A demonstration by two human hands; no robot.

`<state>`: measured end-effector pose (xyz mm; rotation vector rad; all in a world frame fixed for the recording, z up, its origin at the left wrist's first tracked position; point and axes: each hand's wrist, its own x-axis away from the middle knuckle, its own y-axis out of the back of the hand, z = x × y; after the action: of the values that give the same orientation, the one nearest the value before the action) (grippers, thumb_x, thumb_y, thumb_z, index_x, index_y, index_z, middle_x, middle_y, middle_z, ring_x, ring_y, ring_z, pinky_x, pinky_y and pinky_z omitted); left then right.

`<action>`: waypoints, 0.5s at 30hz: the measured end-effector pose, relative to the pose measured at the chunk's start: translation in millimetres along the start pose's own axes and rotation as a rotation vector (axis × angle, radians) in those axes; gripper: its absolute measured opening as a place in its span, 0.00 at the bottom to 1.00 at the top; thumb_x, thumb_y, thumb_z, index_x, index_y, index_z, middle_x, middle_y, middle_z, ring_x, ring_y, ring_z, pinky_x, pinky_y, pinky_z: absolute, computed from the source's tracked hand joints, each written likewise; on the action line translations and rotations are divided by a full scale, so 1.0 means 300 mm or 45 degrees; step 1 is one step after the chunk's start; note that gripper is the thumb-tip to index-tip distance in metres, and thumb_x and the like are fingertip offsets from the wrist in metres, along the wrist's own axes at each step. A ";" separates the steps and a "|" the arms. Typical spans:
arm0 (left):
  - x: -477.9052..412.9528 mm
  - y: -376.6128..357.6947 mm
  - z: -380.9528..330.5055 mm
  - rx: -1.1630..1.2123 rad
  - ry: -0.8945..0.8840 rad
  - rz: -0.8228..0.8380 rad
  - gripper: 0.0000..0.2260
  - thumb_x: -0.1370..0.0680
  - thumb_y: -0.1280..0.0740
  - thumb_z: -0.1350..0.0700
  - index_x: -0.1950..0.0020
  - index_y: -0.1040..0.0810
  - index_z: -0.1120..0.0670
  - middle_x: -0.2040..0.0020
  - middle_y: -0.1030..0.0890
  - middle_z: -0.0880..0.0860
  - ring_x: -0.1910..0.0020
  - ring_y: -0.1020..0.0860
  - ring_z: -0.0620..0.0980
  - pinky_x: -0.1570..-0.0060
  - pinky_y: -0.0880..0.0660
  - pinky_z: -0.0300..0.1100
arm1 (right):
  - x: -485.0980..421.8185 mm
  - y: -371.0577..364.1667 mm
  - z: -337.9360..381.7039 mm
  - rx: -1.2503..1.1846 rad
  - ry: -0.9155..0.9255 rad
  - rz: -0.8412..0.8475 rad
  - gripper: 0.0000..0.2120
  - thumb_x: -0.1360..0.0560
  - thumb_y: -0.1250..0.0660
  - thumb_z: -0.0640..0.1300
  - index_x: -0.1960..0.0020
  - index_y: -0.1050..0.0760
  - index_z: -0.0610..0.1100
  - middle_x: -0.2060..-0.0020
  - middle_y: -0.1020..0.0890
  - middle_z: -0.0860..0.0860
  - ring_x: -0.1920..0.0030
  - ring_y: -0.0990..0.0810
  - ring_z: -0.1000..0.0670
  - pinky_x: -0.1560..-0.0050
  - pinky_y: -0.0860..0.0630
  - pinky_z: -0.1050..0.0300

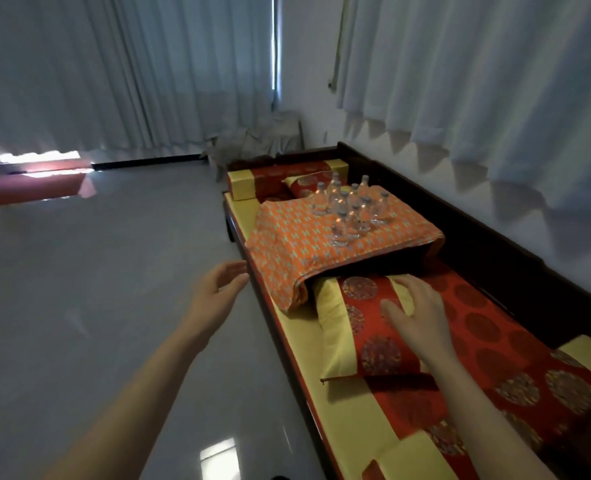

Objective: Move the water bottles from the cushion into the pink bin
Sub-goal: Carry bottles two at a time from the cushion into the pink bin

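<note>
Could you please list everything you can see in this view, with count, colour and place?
water bottles: about ten, clear, upright in a cluster on the orange cloth
orange cloth: one, orange patterned, draped over a raised surface on the bench
bench: one, dark wood, along the right wall
red pillow: one, red and yellow, in front of the cloth
bolster: one, red and yellow, far end of the bench
curtains: pale, covering far and right walls
pink bin: not in view
left hand: open, over the floor
right hand: open, over the red pillow
</note>
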<state>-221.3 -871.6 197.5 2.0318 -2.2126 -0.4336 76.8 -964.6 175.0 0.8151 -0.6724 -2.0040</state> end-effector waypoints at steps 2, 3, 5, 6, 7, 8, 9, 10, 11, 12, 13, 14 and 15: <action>-0.111 0.046 0.040 -0.001 0.016 -0.030 0.11 0.22 0.35 0.58 0.39 0.24 0.56 0.44 0.21 0.50 0.50 0.23 0.39 0.55 0.31 0.25 | -0.104 -0.107 0.028 -0.029 0.012 0.014 0.21 0.27 0.29 0.47 0.35 0.27 0.47 0.35 0.27 0.48 0.32 0.34 0.46 0.36 0.38 0.55; -0.180 0.072 0.060 -0.004 0.028 -0.043 0.12 0.22 0.35 0.59 0.39 0.24 0.56 0.43 0.21 0.51 0.48 0.23 0.42 0.53 0.31 0.26 | -0.165 -0.170 0.043 -0.045 0.006 0.030 0.21 0.27 0.29 0.47 0.35 0.27 0.47 0.34 0.27 0.48 0.32 0.34 0.46 0.37 0.37 0.54; -0.319 0.111 0.098 -0.031 0.046 -0.053 0.12 0.22 0.35 0.59 0.39 0.24 0.57 0.43 0.20 0.52 0.48 0.23 0.42 0.54 0.30 0.27 | -0.287 -0.283 0.070 -0.064 -0.029 0.079 0.22 0.27 0.30 0.48 0.35 0.27 0.48 0.34 0.27 0.49 0.32 0.34 0.46 0.36 0.35 0.51; -0.387 0.128 0.113 -0.053 0.053 -0.051 0.12 0.22 0.35 0.59 0.39 0.24 0.57 0.43 0.20 0.53 0.50 0.23 0.41 0.55 0.29 0.26 | -0.346 -0.336 0.080 -0.081 -0.050 0.099 0.22 0.27 0.30 0.49 0.34 0.28 0.48 0.34 0.28 0.48 0.31 0.34 0.45 0.36 0.34 0.49; -0.454 0.140 0.127 -0.066 0.054 -0.049 0.12 0.22 0.35 0.60 0.39 0.24 0.57 0.44 0.20 0.53 0.50 0.23 0.40 0.56 0.29 0.25 | -0.404 -0.387 0.091 -0.092 -0.051 0.114 0.23 0.27 0.30 0.49 0.34 0.28 0.47 0.34 0.28 0.48 0.31 0.34 0.45 0.36 0.34 0.48; -0.525 0.153 0.145 -0.067 0.059 -0.049 0.12 0.22 0.35 0.60 0.39 0.24 0.58 0.43 0.20 0.53 0.50 0.23 0.40 0.56 0.28 0.25 | -0.460 -0.432 0.109 -0.091 -0.043 0.122 0.23 0.27 0.30 0.49 0.33 0.29 0.47 0.33 0.28 0.48 0.31 0.35 0.45 0.36 0.34 0.48; -0.593 0.164 0.163 -0.060 0.066 -0.053 0.12 0.22 0.35 0.60 0.39 0.24 0.58 0.43 0.20 0.54 0.50 0.23 0.42 0.55 0.28 0.26 | -0.518 -0.470 0.131 -0.083 -0.035 0.124 0.23 0.26 0.31 0.49 0.33 0.29 0.47 0.33 0.29 0.48 0.31 0.36 0.45 0.36 0.34 0.48; -0.660 0.177 0.184 -0.038 0.078 -0.056 0.12 0.22 0.35 0.60 0.38 0.24 0.58 0.43 0.20 0.54 0.49 0.23 0.43 0.54 0.29 0.27 | -0.579 -0.507 0.149 -0.081 -0.047 0.122 0.23 0.26 0.31 0.49 0.33 0.29 0.47 0.33 0.29 0.49 0.30 0.37 0.45 0.36 0.34 0.48; -0.720 0.188 0.205 -0.026 0.092 -0.053 0.12 0.22 0.35 0.60 0.38 0.25 0.58 0.43 0.20 0.54 0.48 0.23 0.44 0.53 0.29 0.28 | -0.636 -0.542 0.160 -0.086 -0.080 0.137 0.22 0.26 0.31 0.49 0.33 0.29 0.48 0.33 0.29 0.50 0.30 0.37 0.46 0.37 0.34 0.49; -0.771 0.197 0.229 -0.026 0.111 -0.050 0.13 0.22 0.35 0.60 0.38 0.25 0.58 0.43 0.20 0.53 0.47 0.23 0.44 0.53 0.29 0.28 | -0.681 -0.574 0.174 -0.080 -0.100 0.166 0.22 0.26 0.31 0.49 0.33 0.29 0.49 0.34 0.29 0.51 0.30 0.37 0.47 0.37 0.35 0.49; -0.825 0.206 0.249 -0.025 0.122 -0.049 0.13 0.22 0.35 0.60 0.38 0.25 0.58 0.44 0.21 0.52 0.47 0.23 0.44 0.54 0.29 0.28 | -0.724 -0.614 0.182 -0.076 -0.088 0.186 0.21 0.26 0.31 0.49 0.34 0.28 0.49 0.35 0.29 0.51 0.31 0.37 0.47 0.38 0.34 0.50; -0.883 0.217 0.269 -0.025 0.133 -0.051 0.13 0.22 0.36 0.60 0.38 0.25 0.57 0.44 0.21 0.52 0.47 0.24 0.44 0.55 0.29 0.27 | -0.768 -0.657 0.190 -0.075 -0.061 0.200 0.22 0.27 0.30 0.49 0.35 0.28 0.50 0.35 0.28 0.51 0.32 0.35 0.46 0.37 0.34 0.49; -0.971 0.237 0.300 -0.031 0.141 -0.048 0.12 0.22 0.36 0.60 0.38 0.25 0.57 0.44 0.21 0.52 0.47 0.24 0.44 0.56 0.29 0.26 | -0.838 -0.720 0.202 -0.069 -0.048 0.211 0.22 0.28 0.30 0.49 0.35 0.28 0.50 0.36 0.27 0.50 0.33 0.33 0.45 0.37 0.32 0.48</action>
<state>-284.1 -566.6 164.5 2.0362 -2.0983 -0.3412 30.1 -633.5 135.1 0.6692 -0.6822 -1.8837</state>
